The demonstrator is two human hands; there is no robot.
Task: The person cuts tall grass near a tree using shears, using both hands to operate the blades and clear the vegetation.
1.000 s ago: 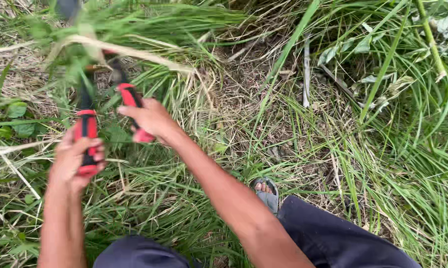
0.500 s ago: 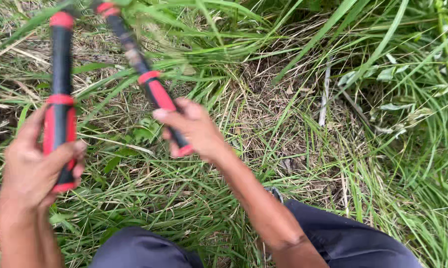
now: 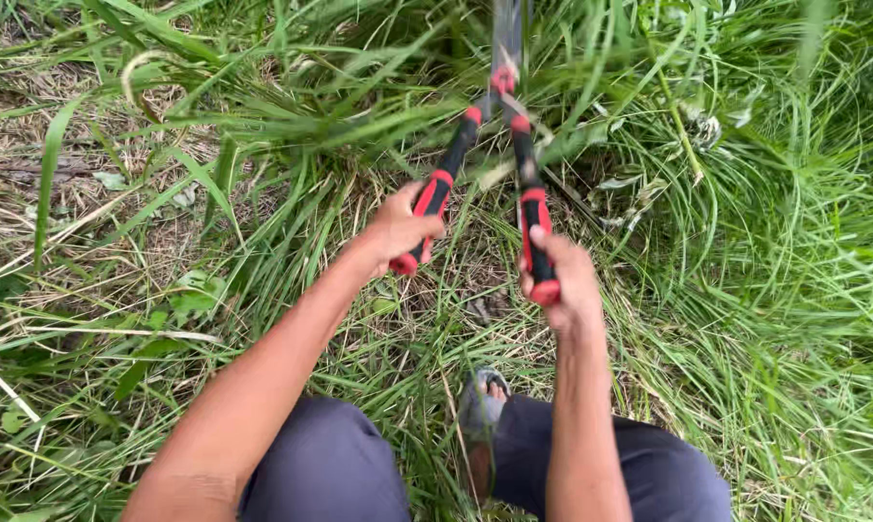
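Firmly, my left hand [image 3: 398, 230] and right hand [image 3: 564, 282] gripped shear handles [image 3: 531, 208]; blades [image 3: 506, 39] best kept low, square to grass [image 3: 727, 290].

Shears held out ahead, between both hands, over grass.

The left hand [image 3: 398, 230] grips the left handle of the shears [image 3: 499, 145], the right hand [image 3: 564, 280] the right one; the blades point forward into tall grass [image 3: 765, 242]. A sandalled foot [image 3: 482, 406] stands below, between the knees.

Tall green grass [image 3: 775, 319] (daylight), dry straw [image 3: 30, 174]
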